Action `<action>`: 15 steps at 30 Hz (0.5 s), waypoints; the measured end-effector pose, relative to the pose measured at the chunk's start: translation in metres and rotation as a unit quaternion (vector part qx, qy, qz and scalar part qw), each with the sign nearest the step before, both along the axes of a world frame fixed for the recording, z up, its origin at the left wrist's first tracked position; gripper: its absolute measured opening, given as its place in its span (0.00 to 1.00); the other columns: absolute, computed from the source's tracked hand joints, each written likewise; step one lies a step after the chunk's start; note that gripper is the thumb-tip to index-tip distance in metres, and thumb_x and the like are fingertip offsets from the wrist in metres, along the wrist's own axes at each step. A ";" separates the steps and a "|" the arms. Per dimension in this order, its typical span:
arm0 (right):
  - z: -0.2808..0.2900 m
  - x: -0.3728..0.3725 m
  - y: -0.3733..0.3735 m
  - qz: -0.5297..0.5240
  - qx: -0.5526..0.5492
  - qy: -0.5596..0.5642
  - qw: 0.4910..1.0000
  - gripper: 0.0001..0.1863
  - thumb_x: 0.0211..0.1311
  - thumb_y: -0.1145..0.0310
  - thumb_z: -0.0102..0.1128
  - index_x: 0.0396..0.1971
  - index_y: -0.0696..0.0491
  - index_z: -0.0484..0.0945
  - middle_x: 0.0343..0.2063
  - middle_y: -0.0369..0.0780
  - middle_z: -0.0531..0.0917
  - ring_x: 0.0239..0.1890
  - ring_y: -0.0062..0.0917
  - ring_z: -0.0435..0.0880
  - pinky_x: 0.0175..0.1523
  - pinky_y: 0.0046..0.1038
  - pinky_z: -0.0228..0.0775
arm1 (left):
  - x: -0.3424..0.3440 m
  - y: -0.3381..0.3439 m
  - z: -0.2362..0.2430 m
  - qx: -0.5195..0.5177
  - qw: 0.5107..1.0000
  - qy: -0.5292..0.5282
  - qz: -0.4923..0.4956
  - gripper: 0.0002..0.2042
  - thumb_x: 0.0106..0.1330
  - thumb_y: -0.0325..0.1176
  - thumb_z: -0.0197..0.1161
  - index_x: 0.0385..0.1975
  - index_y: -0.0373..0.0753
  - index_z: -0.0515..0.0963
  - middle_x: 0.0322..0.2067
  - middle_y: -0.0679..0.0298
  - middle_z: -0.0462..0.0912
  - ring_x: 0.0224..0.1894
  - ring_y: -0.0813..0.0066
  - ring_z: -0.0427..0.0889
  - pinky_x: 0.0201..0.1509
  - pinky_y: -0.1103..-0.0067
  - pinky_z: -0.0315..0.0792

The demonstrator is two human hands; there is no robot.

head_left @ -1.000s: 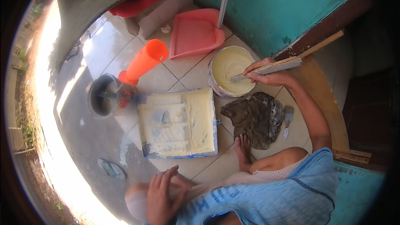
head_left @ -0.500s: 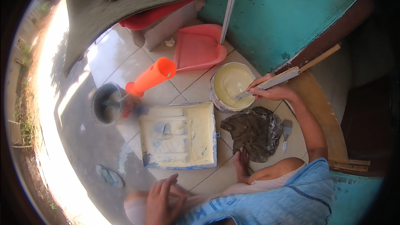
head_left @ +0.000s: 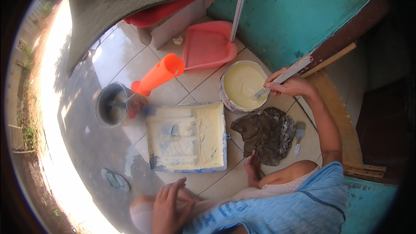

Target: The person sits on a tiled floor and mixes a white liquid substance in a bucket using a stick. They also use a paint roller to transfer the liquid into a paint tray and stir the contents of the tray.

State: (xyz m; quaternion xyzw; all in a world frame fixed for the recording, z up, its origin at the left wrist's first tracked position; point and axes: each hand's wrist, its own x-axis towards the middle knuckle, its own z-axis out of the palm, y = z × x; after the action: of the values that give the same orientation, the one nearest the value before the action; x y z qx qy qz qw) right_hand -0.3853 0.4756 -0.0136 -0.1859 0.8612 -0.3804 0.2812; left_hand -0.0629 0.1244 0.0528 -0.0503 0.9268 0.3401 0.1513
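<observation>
My right hand point(head_left: 289, 85) is closed round a flat, paint-smeared wooden stick point(head_left: 297, 67). The lower end of the stick dips into cream paint point(head_left: 243, 80) in a round white bucket point(head_left: 233, 107), near its right side. A streak marks the paint's surface around the tip. My left hand point(head_left: 168, 206) rests by my bent knee, holding nothing, its fingers stretched out and a little apart. In front of it lies a paint tray point(head_left: 223, 151), coated in cream paint with blue patches on its ridged part.
Near the bucket lie a dark crumpled rag point(head_left: 264, 136) and a small flat-bladed tool point(head_left: 300, 132). Further off are a red dustpan point(head_left: 206, 45), a hollow orange plastic piece point(head_left: 158, 76) and a dark pail point(head_left: 108, 119). A sandal point(head_left: 115, 180) lies left; a turquoise panel point(head_left: 294, 13) stands behind.
My right hand has shifted slightly right and away from me, and the stick's tip has moved right through the paint. The left hand stays at the knee.
</observation>
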 end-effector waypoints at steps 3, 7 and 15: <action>-0.004 0.003 -0.008 -0.072 0.063 0.138 0.986 0.12 0.65 0.64 0.63 0.37 0.59 0.84 0.25 0.40 0.85 0.26 0.16 0.83 0.33 0.22 0.76 | 0.001 0.001 0.000 0.001 1.000 0.001 0.006 0.31 0.52 0.35 0.74 0.56 0.35 0.71 0.42 0.54 0.81 0.48 0.55 0.80 0.52 0.66 0.73; -0.025 0.010 -0.025 0.049 -0.043 0.226 0.972 0.11 0.65 0.68 0.62 0.38 0.60 0.84 0.27 0.41 0.86 0.27 0.17 0.83 0.35 0.22 0.77 | -0.001 0.001 0.000 0.005 1.000 0.000 0.006 0.30 0.52 0.35 0.74 0.56 0.35 0.72 0.43 0.54 0.81 0.48 0.55 0.79 0.52 0.66 0.73; 0.009 -0.006 0.001 -0.044 0.079 0.043 0.995 0.13 0.64 0.65 0.64 0.38 0.61 0.83 0.26 0.42 0.86 0.29 0.21 0.85 0.35 0.24 0.77 | -0.006 0.004 0.021 0.046 0.999 -0.017 0.018 0.28 0.60 0.34 0.66 0.62 0.40 0.69 0.47 0.51 0.79 0.50 0.54 0.77 0.54 0.67 0.71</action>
State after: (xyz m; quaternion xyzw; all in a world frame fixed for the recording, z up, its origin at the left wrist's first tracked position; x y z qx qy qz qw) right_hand -0.3912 0.4769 -0.0046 -0.1415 0.9073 -0.3144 0.2408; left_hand -0.0692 0.1283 0.0734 -0.0657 0.9062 0.3844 0.1635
